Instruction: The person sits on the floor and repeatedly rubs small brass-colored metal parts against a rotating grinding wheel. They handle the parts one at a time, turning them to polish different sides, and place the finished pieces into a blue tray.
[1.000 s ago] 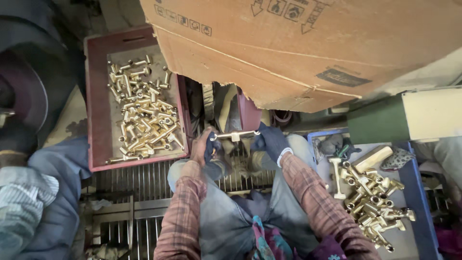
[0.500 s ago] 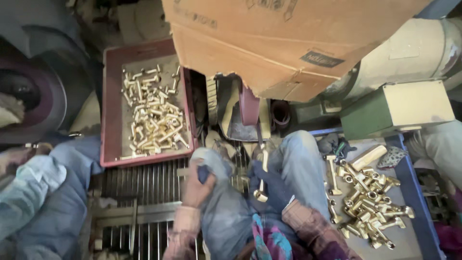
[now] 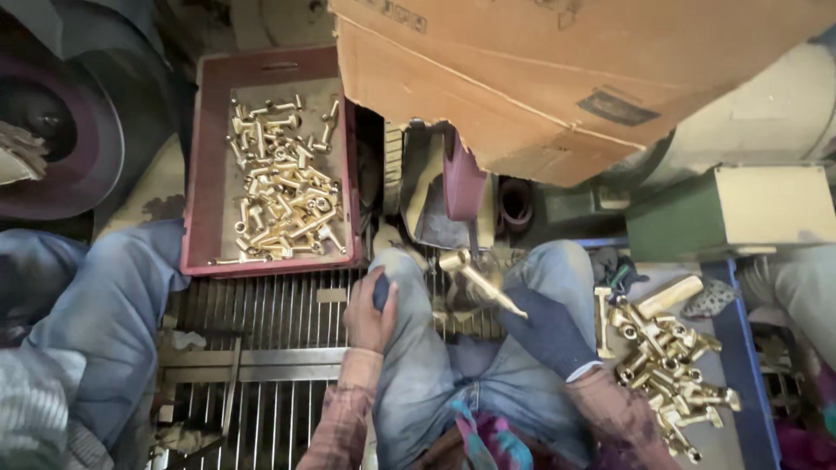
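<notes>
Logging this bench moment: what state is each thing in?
left hand: bare, resting on the left knee
right hand: gloved, gripping the brass fitting
brass fitting: held, tilted
red tray: partly filled with brass parts
blue tray: holds piled brass parts
cardboard box: overhangs the machine

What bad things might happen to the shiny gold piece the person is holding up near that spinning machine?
The right hand, in a dark glove, holds the brass fitting by one end only, so it might slip and drop through the metal grate. The left hand is bare and rests on the knee close to the grinding machine, so it might get scraped.
</notes>
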